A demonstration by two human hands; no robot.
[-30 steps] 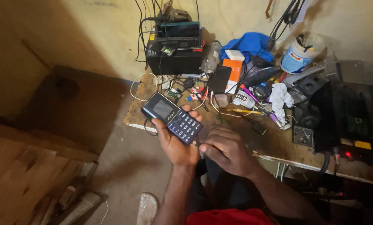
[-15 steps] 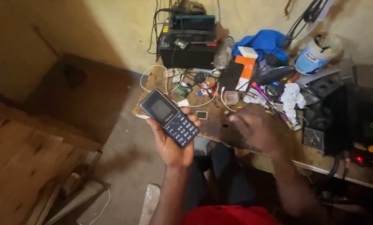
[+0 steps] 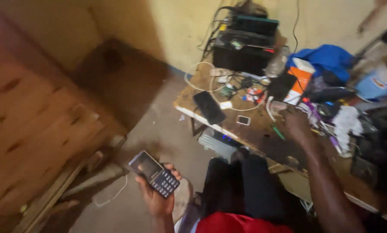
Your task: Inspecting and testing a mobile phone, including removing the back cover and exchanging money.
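Moved: keypad phone (image 3: 154, 173) now carried low, lower centre-left of frame, well off the workbench (image 3: 249, 129); 0.5 s ago it was held up near the bench edge at frame centre. View also swung left, so bench sits upper right.
L hand (image 3: 157, 194): fingers curled round the keypad phone from below, thumb laid on its screen end; phone tilted, dark screen toward upper left, keys toward lower right.
R hand (image 3: 298, 125): reached out over the bench clutter, right of centre; blurred, finger state can't be told. Nearest: green-handled tool (image 3: 278, 132) just left of it, tangle of wires (image 3: 262, 92) above-left.
Bench items: dark flat phone (image 3: 209, 107) lying near bench's left edge; small pale part (image 3: 243, 120) beside it, apart from both hands.
Back of bench: black power unit (image 3: 243, 56) against the yellow wall, cables running up.
Upper right: blue cloth (image 3: 327, 58), orange-white box (image 3: 301, 80), white crumpled rag (image 3: 347, 123).
Left of frame: wooden boards (image 3: 33, 129), blurred.
Floor: bare concrete (image 3: 159, 129) between boards & bench; white cord (image 3: 111, 196) lying near L hand.
Bottom centre: red shirt (image 3: 241, 223), dark trousers (image 3: 245, 190).
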